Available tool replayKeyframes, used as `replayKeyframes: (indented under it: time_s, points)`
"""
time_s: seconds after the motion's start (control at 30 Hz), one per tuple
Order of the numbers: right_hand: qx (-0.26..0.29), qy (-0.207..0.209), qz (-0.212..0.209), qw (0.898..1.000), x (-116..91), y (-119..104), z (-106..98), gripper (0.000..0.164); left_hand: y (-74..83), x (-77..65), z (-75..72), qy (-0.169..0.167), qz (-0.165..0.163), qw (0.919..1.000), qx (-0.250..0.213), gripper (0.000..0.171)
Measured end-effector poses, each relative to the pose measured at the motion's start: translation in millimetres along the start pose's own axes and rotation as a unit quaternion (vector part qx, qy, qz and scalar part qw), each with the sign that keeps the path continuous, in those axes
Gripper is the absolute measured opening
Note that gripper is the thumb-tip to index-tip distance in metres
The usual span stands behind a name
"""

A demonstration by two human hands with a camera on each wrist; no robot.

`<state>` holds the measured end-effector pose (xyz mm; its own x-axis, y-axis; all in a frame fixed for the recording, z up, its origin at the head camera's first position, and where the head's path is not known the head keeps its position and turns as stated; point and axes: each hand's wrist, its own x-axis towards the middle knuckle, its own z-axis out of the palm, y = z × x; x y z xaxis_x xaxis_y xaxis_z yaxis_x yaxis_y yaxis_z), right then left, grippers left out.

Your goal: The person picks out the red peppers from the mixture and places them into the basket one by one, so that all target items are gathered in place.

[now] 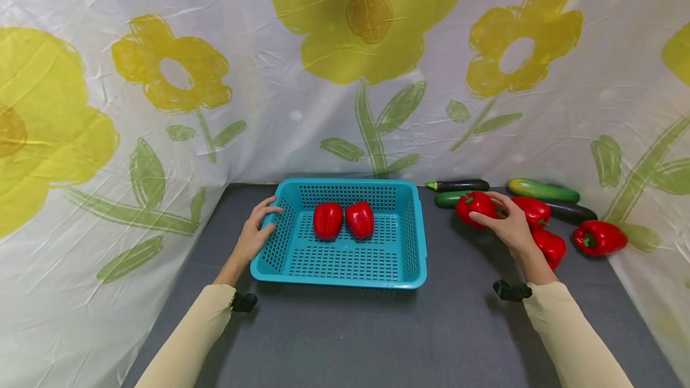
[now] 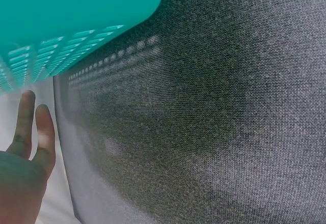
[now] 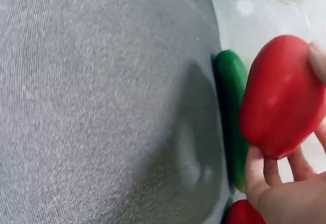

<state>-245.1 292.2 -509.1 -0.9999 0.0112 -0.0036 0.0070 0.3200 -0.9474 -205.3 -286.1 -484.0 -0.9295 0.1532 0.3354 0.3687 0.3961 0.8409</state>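
My right hand (image 1: 509,223) grips a red bell pepper (image 1: 474,208) between thumb and fingers. In the right wrist view this bell pepper (image 3: 280,96) is raised above the table, casting a shadow. My left hand (image 1: 254,235) is at the left side of a turquoise plastic basket (image 1: 345,281), its fingers fairly straight by the rim. Two of its fingers (image 2: 46,132) show below the basket wall (image 2: 76,10) in the left wrist view; whether they touch it I cannot tell. Inside the basket are two red bell peppers, a left one (image 1: 327,221) and a right one (image 1: 359,220).
More red bell peppers lie on the right, one (image 1: 550,247) beside my right wrist and another (image 1: 599,238) farther right. Behind are an eggplant (image 1: 460,185), a green cucumber-like vegetable (image 1: 450,199) and a yellow-green one (image 1: 544,190). A flowered white sheet (image 1: 291,124) hangs behind the grey tabletop (image 1: 345,340).
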Motion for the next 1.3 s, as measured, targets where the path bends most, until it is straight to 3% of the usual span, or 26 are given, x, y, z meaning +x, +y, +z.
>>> replayKeyframes:
  time_s: [0.23, 0.53, 0.9, 1.13, 1.3]
  points:
    - [0.044, -0.011, -0.006, 0.999, -5, -9, 5, 0.073, 0.5, -0.4, -0.2, -0.002, -0.005, 1.0000, 0.004, 0.036]
    - [0.111, -0.069, -0.002, 0.991, -12, -8, 8, 0.071, 0.8, -1.6, 0.5, -0.008, 0.002, 1.0000, 0.005, 0.035]
    - [0.137, -0.090, -0.035, 0.986, -24, -15, 8, 0.055, 0.9, -1.0, 1.2, -0.006, -0.002, 1.0000, 0.007, 0.035]
    - [0.223, -0.093, -0.020, 0.970, -27, -16, 9, 0.063, -1.4, 0.4, -0.6, -0.006, -0.005, 0.9999, 0.009, 0.036]
    - [0.218, -0.094, -0.019, 0.971, -27, -18, 10, 0.066, -2.6, 0.7, -1.1, -0.004, -0.007, 0.9999, 0.007, 0.036]
